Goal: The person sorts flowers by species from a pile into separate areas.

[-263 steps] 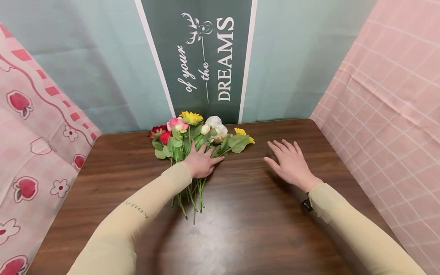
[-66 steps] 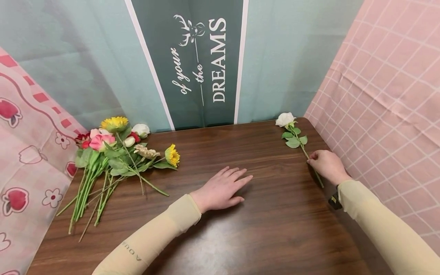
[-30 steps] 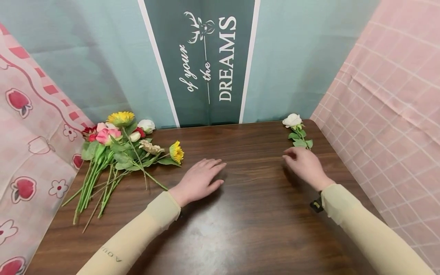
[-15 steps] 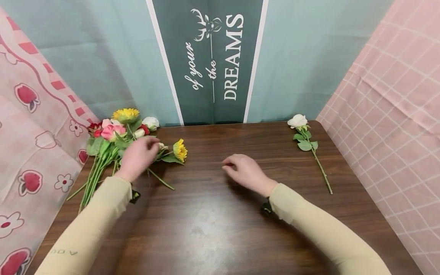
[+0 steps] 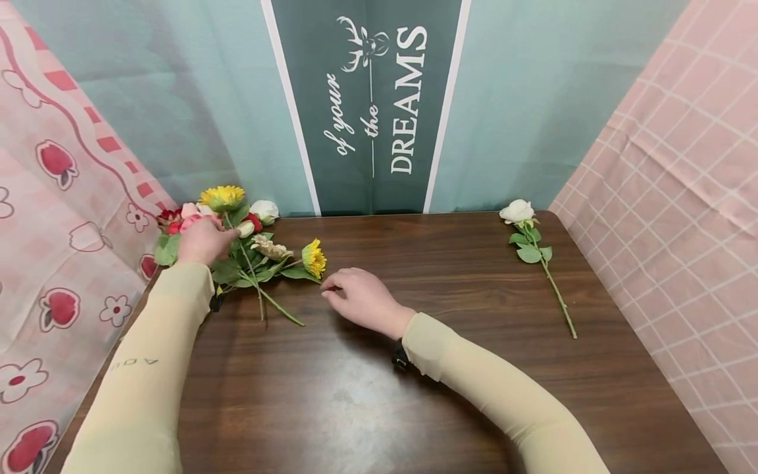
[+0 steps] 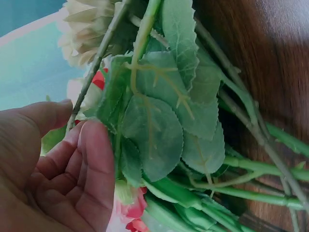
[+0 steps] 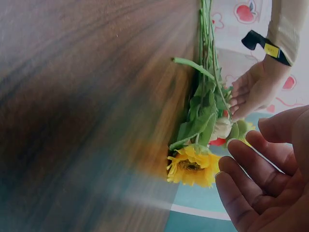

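Note:
At the left back of the table, my left hand (image 5: 204,242) is over a pile of artificial flowers. Its thumb and index finger pinch a thin brownish stem (image 6: 99,55) in the left wrist view. In the head view this stem runs up to a yellow sunflower (image 5: 222,197). A pink flower (image 5: 191,214) is partly hidden behind the hand. My right hand (image 5: 364,299) hovers over the table with fingers loosely bent, holding nothing. Nearest to it is another yellow sunflower (image 7: 193,166), whose head lies at the pile's right edge.
A single white rose (image 5: 517,211) lies at the back right, stem towards the front. Also in the pile are a beige flower (image 5: 270,248), a white flower (image 5: 264,210) and red ones. Curtains stand along the back and both sides of the brown table (image 5: 444,296).
The pile went from the middle to the left, and the white rose was laid at the right and let go. My left hand has reached into the pile; my right hand has swung left.

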### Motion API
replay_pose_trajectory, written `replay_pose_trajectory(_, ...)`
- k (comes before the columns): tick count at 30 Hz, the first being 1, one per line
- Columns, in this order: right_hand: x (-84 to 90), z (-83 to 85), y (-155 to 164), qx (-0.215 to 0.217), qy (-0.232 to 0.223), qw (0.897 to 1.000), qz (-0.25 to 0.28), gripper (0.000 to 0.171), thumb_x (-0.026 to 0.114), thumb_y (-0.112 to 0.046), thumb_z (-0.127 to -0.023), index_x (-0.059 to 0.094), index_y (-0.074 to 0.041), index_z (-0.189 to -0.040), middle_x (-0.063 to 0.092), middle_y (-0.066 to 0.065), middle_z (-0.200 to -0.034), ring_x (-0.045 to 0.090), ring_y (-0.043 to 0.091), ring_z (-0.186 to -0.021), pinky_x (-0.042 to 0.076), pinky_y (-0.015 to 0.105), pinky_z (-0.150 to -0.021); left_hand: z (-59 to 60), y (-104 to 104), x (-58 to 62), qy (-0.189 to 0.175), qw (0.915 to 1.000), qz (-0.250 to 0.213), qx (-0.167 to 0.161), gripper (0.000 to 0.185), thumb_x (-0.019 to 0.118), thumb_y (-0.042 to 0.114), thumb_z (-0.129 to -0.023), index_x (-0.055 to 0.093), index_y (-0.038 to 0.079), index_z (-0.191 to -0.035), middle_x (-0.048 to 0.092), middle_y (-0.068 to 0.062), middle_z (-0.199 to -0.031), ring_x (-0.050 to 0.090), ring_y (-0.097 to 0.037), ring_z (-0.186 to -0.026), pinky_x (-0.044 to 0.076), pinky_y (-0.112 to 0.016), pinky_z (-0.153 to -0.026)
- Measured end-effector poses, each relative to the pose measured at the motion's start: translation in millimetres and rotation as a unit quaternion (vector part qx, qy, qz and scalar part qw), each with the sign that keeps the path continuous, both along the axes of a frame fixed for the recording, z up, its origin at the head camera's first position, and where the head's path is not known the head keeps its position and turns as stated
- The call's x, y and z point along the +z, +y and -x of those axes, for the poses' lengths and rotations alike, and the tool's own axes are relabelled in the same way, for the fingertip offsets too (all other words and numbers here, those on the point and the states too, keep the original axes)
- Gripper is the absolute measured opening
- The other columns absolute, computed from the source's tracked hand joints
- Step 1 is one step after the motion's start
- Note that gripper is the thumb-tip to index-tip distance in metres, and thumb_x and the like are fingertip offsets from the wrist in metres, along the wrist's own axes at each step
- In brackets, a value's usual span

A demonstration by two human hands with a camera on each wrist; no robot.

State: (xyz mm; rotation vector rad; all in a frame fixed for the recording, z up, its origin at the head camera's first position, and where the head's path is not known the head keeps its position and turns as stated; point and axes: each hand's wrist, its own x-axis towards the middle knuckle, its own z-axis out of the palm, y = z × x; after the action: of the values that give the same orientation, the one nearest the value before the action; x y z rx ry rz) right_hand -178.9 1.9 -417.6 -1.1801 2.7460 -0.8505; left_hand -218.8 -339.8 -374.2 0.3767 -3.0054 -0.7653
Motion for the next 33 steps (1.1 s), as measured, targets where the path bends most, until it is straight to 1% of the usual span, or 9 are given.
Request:
replay_pose_trajectory(4,-2.8,-1.0,1,-0.005,-0.011,1.000,-0.002,0.021,0.062,-0.026,-0.103,0.077,-0.016,-0.114,0.072,-0.006,-0.111,0.064,0.011,-0.104,0.052,0.030,-0.092,0.8,-1,-1.6,-0.013,0.9997,-0.015,0.009,0.040,0.061,0.037,-0.099,0.050,0.010,-0.071,0.054,-0.001,-0.055,0.053,-0.023,-0.056,0.041,-0.038,-0.056)
replay_pose_trajectory(6,-3.6,-0.6,4,-0.008,-0.015,1.000,-0.001,0.021,0.062,-0.026,-0.103,0.077,-0.016,-0.114,0.072,-0.006,-0.111,0.064,0.011,-0.105,0.052,0.030,-0.092,-0.3,-2,-2.1,-0.012,0.9991,-0.038,0.015,0.035,0.060,0.035,-0.099,0.055,0.009,-0.075,0.058,0.001,-0.057,0.056,-0.020,-0.056,0.043,-0.036,-0.057)
replay_pose_trajectory(10,-4.3,1.6,13,-0.019,-0.022,1.000,0.008,0.022,0.061,-0.024,-0.103,0.077,-0.016,-0.114,0.072,-0.006,-0.111,0.065,0.012,-0.105,0.053,0.032,-0.093,-3.0,-2,-0.8,-0.001,0.9905,-0.136,0.022,0.030,0.061,0.028,-0.101,0.061,0.003,-0.084,0.065,0.002,-0.063,0.065,-0.013,-0.060,0.055,-0.032,-0.062)
replay_pose_trajectory(15,-4.2,6.5,29,-0.041,-0.023,0.999,0.021,0.022,0.061,-0.026,-0.103,0.078,-0.016,-0.114,0.073,-0.006,-0.110,0.065,0.012,-0.103,0.053,0.034,-0.093,-6.6,3,10.5,0.026,0.9591,-0.281,0.024,0.030,0.063,0.021,-0.102,0.065,-0.009,-0.102,0.070,0.001,-0.071,0.071,-0.009,-0.065,0.062,-0.031,-0.069)
replay_pose_trajectory(18,-3.2,9.5,40,-0.056,-0.027,0.998,0.031,0.022,0.063,-0.029,-0.103,0.077,-0.016,-0.114,0.072,-0.007,-0.110,0.065,0.012,-0.101,0.054,0.034,-0.091,-8.8,11,21.8,0.033,0.9397,-0.340,0.011,0.032,0.062,0.019,-0.103,0.063,-0.011,-0.115,0.071,0.001,-0.075,0.072,-0.009,-0.068,0.062,-0.028,-0.070)
replay_pose_trajectory(23,-0.8,13.8,58,-0.088,-0.037,0.993,0.064,0.017,0.066,-0.026,-0.101,0.078,-0.018,-0.110,0.072,-0.009,-0.107,0.063,0.009,-0.092,0.054,0.033,-0.084,-6.8,46,32.1,0.031,0.9043,-0.425,-0.023,0.025,0.062,0.014,-0.103,0.058,-0.007,-0.116,0.071,0.000,-0.079,0.072,-0.010,-0.074,0.061,-0.026,-0.075)
replay_pose_trajectory(26,-0.1,15.0,67,-0.102,-0.061,0.988,0.100,0.013,0.067,-0.024,-0.100,0.078,-0.021,-0.107,0.071,-0.010,-0.105,0.062,0.009,-0.088,0.053,0.032,-0.080,-5.4,80,27.9,0.026,0.8905,-0.453,-0.040,0.028,0.066,0.015,-0.101,0.058,-0.007,-0.117,0.072,-0.004,-0.082,0.072,-0.011,-0.075,0.061,-0.028,-0.078)
replay_pose_trajectory(30,-1.0,15.4,76,-0.106,-0.128,0.975,0.146,0.013,0.068,-0.026,-0.100,0.077,-0.022,-0.108,0.072,-0.011,-0.106,0.062,0.012,-0.089,0.053,0.034,-0.078,-5.3,132,12.8,0.020,0.8691,-0.491,-0.056,0.035,0.070,0.017,-0.099,0.060,-0.009,-0.121,0.073,-0.009,-0.087,0.072,-0.015,-0.077,0.061,-0.032,-0.080)
replay_pose_trajectory(33,-2.4,14.9,83,-0.105,-0.189,0.962,0.169,0.018,0.068,-0.029,-0.101,0.077,-0.018,-0.112,0.073,-0.005,-0.105,0.065,0.021,-0.089,0.054,0.036,-0.076,-7.3,169,0.1,0.020,0.8473,-0.526,-0.068,0.034,0.070,0.015,-0.099,0.061,-0.010,-0.120,0.072,-0.010,-0.090,0.072,-0.018,-0.081,0.061,-0.034,-0.081)
